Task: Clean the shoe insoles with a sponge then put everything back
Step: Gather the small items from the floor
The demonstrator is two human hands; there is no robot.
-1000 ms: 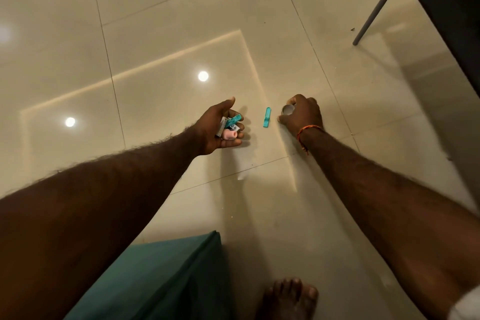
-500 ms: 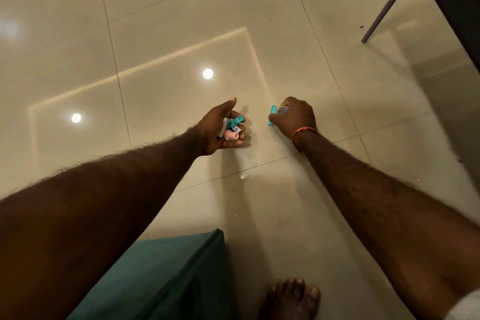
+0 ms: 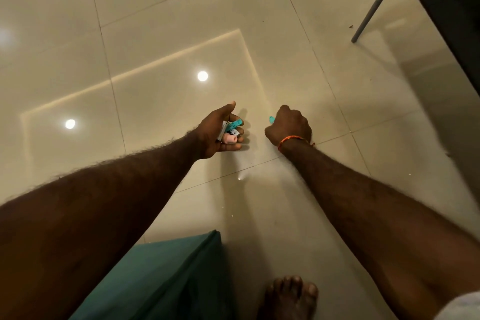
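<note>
My left hand (image 3: 220,135) is held palm up just above the glossy floor and cradles several small items in its curled fingers: a teal piece (image 3: 235,124), a pink cylinder (image 3: 230,139) and a white labelled piece. My right hand (image 3: 289,126), an orange thread at its wrist, is curled knuckles up on the floor to the right. A small teal stick (image 3: 271,119) pokes out from under its fingers. No insole, shoe or sponge is in sight.
Cream floor tiles (image 3: 155,60) with bright lamp reflections fill the view. A grey chair leg (image 3: 368,13) and dark seat fabric (image 3: 454,21) stand at the upper right. My green-clad knee (image 3: 155,280) and bare foot (image 3: 291,296) are at the bottom.
My right hand slid left over the teal stick that lay on the floor and closed round it. The small round thing it held earlier is now hidden. The left hand stayed put.
</note>
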